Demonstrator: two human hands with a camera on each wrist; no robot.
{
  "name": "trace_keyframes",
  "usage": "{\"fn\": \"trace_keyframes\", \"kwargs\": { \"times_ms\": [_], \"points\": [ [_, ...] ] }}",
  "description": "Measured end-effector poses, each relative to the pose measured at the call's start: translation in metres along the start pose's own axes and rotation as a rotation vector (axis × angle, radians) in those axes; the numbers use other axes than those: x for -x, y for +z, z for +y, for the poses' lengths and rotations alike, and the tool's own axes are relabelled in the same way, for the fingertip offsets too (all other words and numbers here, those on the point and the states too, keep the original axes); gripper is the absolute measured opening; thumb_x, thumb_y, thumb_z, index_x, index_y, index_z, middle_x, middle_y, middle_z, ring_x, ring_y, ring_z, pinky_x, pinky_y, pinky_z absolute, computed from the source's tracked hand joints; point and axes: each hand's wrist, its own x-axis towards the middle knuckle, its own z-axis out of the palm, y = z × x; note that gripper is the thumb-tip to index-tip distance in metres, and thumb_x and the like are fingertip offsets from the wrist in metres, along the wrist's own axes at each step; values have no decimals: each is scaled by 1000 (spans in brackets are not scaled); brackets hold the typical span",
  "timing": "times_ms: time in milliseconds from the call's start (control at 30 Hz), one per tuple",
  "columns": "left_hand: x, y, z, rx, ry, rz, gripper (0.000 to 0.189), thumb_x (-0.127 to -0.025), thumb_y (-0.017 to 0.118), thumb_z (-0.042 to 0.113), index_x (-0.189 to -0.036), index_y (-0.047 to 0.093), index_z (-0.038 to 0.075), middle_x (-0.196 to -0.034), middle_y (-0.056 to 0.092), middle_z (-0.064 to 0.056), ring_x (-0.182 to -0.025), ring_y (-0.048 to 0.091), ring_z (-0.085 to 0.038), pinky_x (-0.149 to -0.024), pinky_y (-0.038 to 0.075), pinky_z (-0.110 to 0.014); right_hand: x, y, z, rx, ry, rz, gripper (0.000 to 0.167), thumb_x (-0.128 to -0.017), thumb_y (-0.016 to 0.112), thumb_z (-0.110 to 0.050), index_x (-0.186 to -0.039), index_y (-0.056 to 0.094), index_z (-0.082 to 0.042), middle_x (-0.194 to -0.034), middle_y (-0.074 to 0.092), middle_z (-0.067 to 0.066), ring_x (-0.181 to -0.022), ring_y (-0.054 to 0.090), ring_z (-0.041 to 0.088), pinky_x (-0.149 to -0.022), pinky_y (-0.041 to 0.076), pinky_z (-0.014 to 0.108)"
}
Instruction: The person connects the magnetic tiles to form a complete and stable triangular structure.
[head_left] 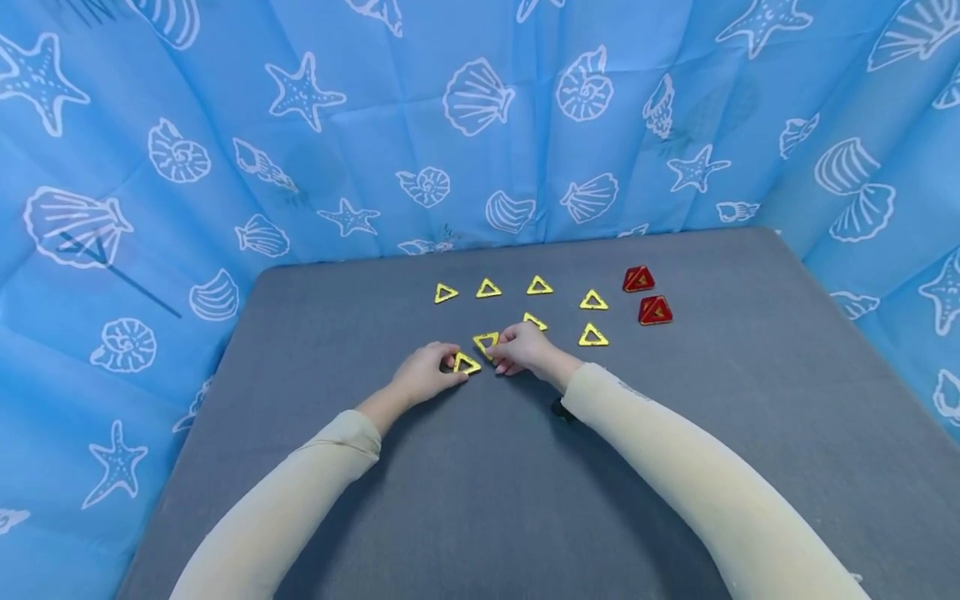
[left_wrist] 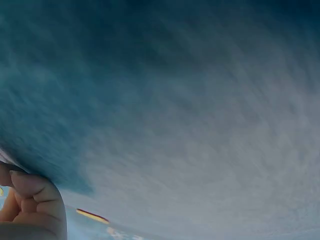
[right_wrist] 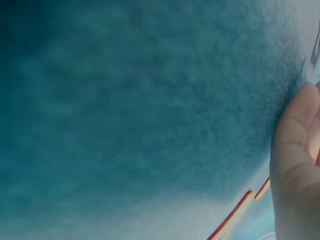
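Near the middle of the grey table, my left hand (head_left: 422, 373) pinches a yellow triangular frame tile (head_left: 474, 367) between thumb and fingers. My right hand (head_left: 531, 350) grips a second yellow triangle tile (head_left: 486, 337) just to its right, tilted with a point downward. The two tiles are close together; whether they touch I cannot tell. Partly hidden behind the right hand lies another yellow triangle (head_left: 534, 318). The left wrist view catches only the curled fingers (left_wrist: 37, 200); the right wrist view shows the thumb side of the right hand (right_wrist: 295, 160), with the held tiles out of sight.
Several more yellow triangles (head_left: 539, 280) lie flat in a loose row farther back and to the right. Two red triangular pieces (head_left: 656, 311) sit at the right. A small dark object (head_left: 561, 409) shows beside the right sleeve. A blue shell-print curtain (head_left: 480, 167) surrounds the table (head_left: 480, 500).
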Motion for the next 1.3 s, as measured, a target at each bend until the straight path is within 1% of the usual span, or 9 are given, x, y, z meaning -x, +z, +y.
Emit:
{"fn": "trace_keyframes", "kwargs": {
  "times_ms": [167, 300, 533, 700, 933, 1067, 1167, 1300],
  "points": [
    [2, 4, 5, 2, -13, -5, 49, -89, 73, 25, -129, 60, 0, -94, 56, -3, -86, 52, -18, -78, 42, -36, 7, 0, 2, 19, 15, -8, 21, -94, 66, -12, -76, 59, -3, -78, 65, 8, -60, 62, 14, -59, 52, 29],
    [3, 5, 8, 10, -16, -15, 50, -89, 73, 26, -130, 59, 1, -94, 56, -3, -85, 52, -18, -78, 42, -36, 10, 0, 6, 31, 12, 0, 21, -94, 66, -13, -76, 59, -4, -78, 66, 8, -60, 62, 14, -59, 52, 29],
    [2, 8, 13, -17, 25, -34, 49, -89, 73, 27, -129, 60, 1, -92, 55, -1, -84, 51, -16, -77, 42, -35, 14, -5, 10, 23, -3, -9, 22, -94, 66, -11, -75, 58, -3, -75, 65, 8, -58, 62, 13, -57, 52, 28],
    [5, 12, 17, -43, 42, -46, 47, -89, 73, 27, -127, 61, 2, -92, 55, -1, -82, 52, -15, -75, 42, -34, 18, -7, 12, 35, -19, -22, 21, -94, 65, -9, -76, 59, -1, -74, 65, 9, -57, 62, 13, -57, 52, 29],
    [9, 16, 23, -91, 91, -59, 45, -88, 74, 27, -124, 63, 3, -89, 54, 0, -80, 51, -14, -72, 43, -32, 23, -12, 15, 57, -32, -31, 22, -94, 64, -7, -74, 57, 0, -71, 64, 10, -55, 62, 13, -56, 52, 29],
    [11, 17, 26, -98, 92, -60, 45, -87, 75, 26, -123, 63, 3, -88, 53, 1, -79, 51, -14, -71, 42, -32, 25, -14, 18, 72, -34, -45, 23, -94, 63, -7, -74, 57, -1, -71, 64, 9, -56, 62, 13, -56, 52, 29],
    [12, 18, 26, -103, 92, -57, 45, -86, 76, 26, -123, 63, 3, -87, 53, 1, -79, 51, -13, -71, 42, -31, 28, -16, 20, 90, -55, -59, 23, -95, 63, -8, -74, 57, -1, -72, 64, 9, -57, 62, 14, -56, 52, 29],
    [15, 19, 27, -106, 86, -73, 46, -86, 76, 27, -124, 63, 4, -86, 52, 2, -77, 49, -13, -70, 41, -31, 33, -17, 23, 101, -81, -68, 24, -94, 62, -7, -72, 56, -1, -71, 64, 10, -56, 62, 14, -56, 52, 30]
  ]
}}
